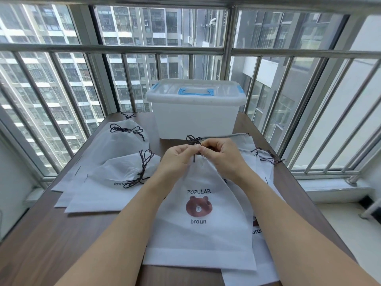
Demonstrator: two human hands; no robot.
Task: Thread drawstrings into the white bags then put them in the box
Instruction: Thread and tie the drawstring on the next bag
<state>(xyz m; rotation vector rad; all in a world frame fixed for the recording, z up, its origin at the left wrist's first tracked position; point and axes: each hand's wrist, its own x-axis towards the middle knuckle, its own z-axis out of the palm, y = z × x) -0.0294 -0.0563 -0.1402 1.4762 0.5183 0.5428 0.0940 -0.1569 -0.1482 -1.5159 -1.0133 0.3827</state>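
I see both hands meeting at the gathered neck of the white bag (201, 221) with the bear print. Left hand (179, 159) and right hand (220, 156) are curled, fingertips touching, pinching the dark drawstring (193, 141) where it exits the cinched top; a loop sticks up just beyond the knuckles and a short end hangs below them. The bag body lies flat between my forearms on the brown table (68, 244).

The box (195, 112), translucent white with blue handle and latches, lid on, sits just beyond the hands.

Left of the left hand: a pile of cinched bags (115, 174) with knotted cords. Right of the right hand and partly under the held bag: more flat bags (259, 162), cords trailing at their tops.
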